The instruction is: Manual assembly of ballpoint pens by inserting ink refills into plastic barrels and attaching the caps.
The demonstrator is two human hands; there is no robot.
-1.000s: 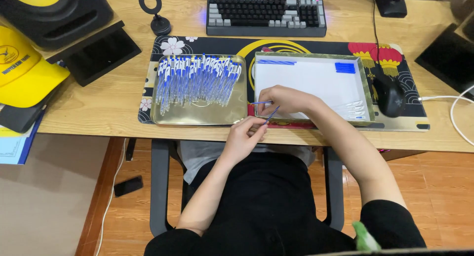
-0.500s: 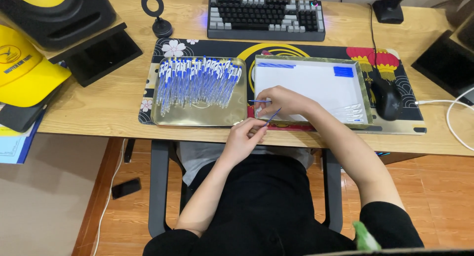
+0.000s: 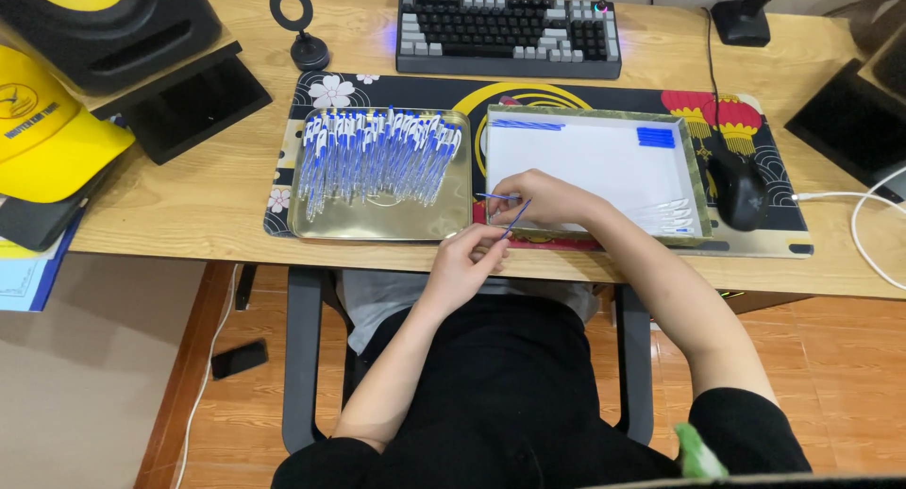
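Hands meet at the near edge of the wooden surface (image 3: 189,206), just in front of the two trays. The left hand (image 3: 469,260) is closed around the lower end of a thin blue pen refill (image 3: 516,217), pinching it between fingertips so that it slants up and to the right. The right hand (image 3: 538,198) lies curled over the near left corner of the white shallow rectangular tray (image 3: 604,163); its fingers hold a second thin blue piece (image 3: 493,196) that points left, and they sit right beside the upper end of the slanted refill. Whether the two pieces touch cannot be told.

In the white tray, a small cluster of blue refills (image 3: 527,125) lies at the far left corner, a block of blue caps (image 3: 656,136) at the far right, and a few clear tips (image 3: 675,217) near the right front corner. Just left of it, a gold metal tray (image 3: 377,220) holds a dense row of assembled blue and white pens (image 3: 373,154). Both trays rest on a dark patterned desk mat (image 3: 566,94). A black mouse (image 3: 739,192) sits to the right, a grey keyboard (image 3: 510,34) behind, and a yellow cap (image 3: 52,135) far left
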